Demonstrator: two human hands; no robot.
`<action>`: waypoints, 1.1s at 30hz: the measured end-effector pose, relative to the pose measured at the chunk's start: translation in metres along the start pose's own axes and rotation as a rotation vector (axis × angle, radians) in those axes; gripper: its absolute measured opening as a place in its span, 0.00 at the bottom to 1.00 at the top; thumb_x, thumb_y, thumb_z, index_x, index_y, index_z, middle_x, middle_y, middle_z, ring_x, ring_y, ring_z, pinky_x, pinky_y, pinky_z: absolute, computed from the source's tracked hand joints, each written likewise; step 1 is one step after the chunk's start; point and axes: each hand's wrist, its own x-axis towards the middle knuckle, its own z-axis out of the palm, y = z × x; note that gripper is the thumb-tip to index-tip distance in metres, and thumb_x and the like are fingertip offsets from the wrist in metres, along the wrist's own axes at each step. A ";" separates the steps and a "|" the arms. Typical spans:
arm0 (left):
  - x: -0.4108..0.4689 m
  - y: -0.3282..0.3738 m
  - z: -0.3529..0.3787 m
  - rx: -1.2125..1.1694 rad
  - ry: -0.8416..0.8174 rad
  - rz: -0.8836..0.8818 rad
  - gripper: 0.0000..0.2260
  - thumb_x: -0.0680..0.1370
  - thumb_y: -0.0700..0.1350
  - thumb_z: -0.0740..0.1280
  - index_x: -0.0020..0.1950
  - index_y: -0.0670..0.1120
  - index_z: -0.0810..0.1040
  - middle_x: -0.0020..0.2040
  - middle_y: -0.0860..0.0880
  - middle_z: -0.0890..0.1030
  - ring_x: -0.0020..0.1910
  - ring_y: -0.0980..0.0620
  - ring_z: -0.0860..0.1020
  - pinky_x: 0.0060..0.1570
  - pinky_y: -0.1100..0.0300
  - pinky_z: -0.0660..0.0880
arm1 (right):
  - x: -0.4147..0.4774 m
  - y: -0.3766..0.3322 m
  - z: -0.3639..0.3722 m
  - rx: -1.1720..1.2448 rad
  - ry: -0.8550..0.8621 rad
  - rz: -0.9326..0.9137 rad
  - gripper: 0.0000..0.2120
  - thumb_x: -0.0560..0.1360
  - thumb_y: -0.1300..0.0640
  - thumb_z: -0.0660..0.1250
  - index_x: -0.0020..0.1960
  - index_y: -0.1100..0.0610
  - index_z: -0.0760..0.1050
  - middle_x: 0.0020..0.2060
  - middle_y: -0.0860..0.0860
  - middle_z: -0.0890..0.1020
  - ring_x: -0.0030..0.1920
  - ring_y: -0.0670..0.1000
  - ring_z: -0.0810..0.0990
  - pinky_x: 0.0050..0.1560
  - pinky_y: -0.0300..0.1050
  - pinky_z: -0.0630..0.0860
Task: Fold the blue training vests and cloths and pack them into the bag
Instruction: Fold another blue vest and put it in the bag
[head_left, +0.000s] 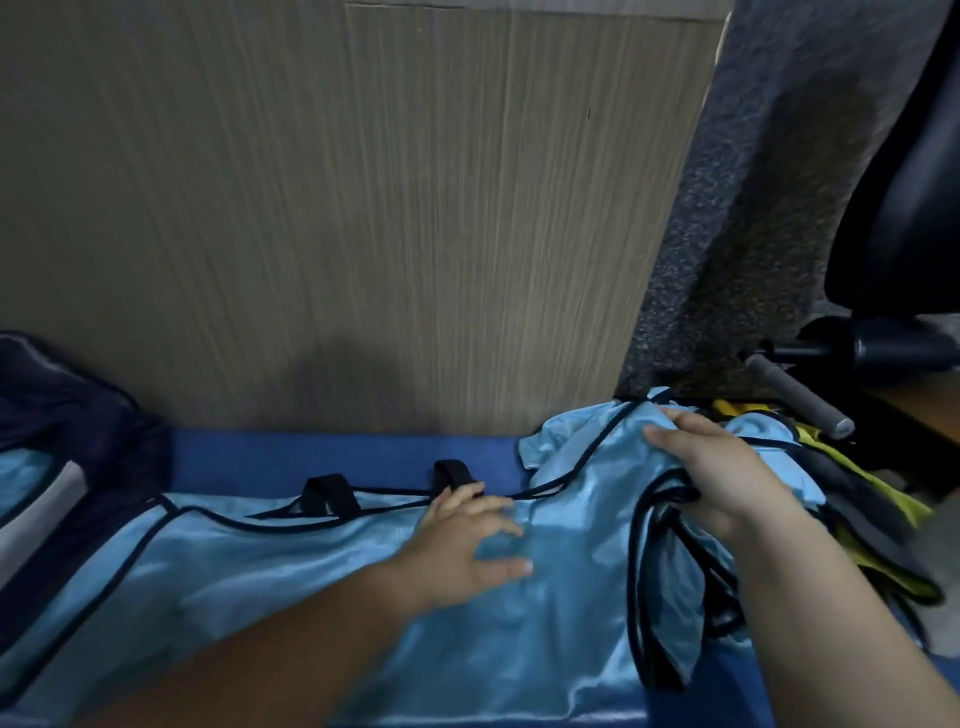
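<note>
A light blue training vest (291, 582) with dark piping lies spread flat across a blue mat (322, 457). My left hand (467, 535) presses flat on its middle with fingers spread. My right hand (722, 473) grips a bunched fold of light blue fabric (587, 447) at the vest's right end. A dark navy bag (67, 415) sits at the far left with some blue cloth inside it.
A wooden panel (363, 208) stands right behind the mat. To the right lie yellow and grey cloths (862, 509), a grey-handled bar (800, 400) and a black office chair (904, 218) on grey carpet.
</note>
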 end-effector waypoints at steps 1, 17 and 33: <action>0.001 0.004 0.000 -0.119 0.131 -0.032 0.28 0.67 0.73 0.57 0.54 0.57 0.80 0.60 0.65 0.74 0.67 0.63 0.64 0.69 0.61 0.57 | -0.001 0.000 0.006 0.014 -0.022 -0.005 0.10 0.80 0.62 0.62 0.60 0.59 0.76 0.48 0.60 0.84 0.47 0.59 0.83 0.52 0.57 0.78; -0.045 0.020 -0.069 -1.406 0.074 -0.662 0.14 0.79 0.48 0.67 0.59 0.41 0.80 0.54 0.39 0.84 0.52 0.42 0.83 0.56 0.47 0.78 | -0.036 0.027 0.098 0.053 -0.582 0.111 0.24 0.74 0.55 0.66 0.69 0.48 0.67 0.60 0.56 0.79 0.54 0.58 0.83 0.54 0.59 0.78; -0.066 -0.020 -0.062 -1.024 0.305 -0.740 0.07 0.80 0.40 0.64 0.55 0.52 0.76 0.52 0.45 0.83 0.50 0.46 0.82 0.49 0.51 0.81 | -0.074 0.063 0.098 -1.638 -0.818 -0.175 0.20 0.71 0.60 0.70 0.60 0.49 0.69 0.54 0.52 0.75 0.49 0.53 0.74 0.47 0.43 0.73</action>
